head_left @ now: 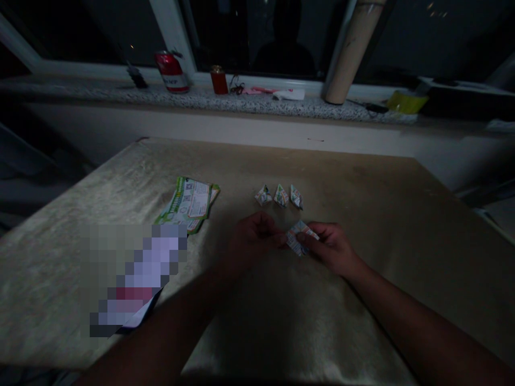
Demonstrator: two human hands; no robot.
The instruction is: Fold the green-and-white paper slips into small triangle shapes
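Note:
Between my two hands is a small piece of folded printed paper [300, 229], roughly diamond shaped. My right hand [336, 249] pinches its right side, thumb on top and fingers behind. The curled fingers of my left hand [253, 236] are closed, with thumb and fingertip at the paper's left corner. Just beyond lie three small folded paper shapes in a row: a left one [263, 196], a middle one [281, 197] and a right one [296, 198]. They carry similar print.
Green-and-white printed leaflets [193, 201] lie left on the table [362, 187]. Nearer me is a device with a lit, pixelated screen [148, 273]. A red can [172, 72], an orange-red container [219, 80] and a cardboard tube [352, 56] stand on the windowsill [201, 104].

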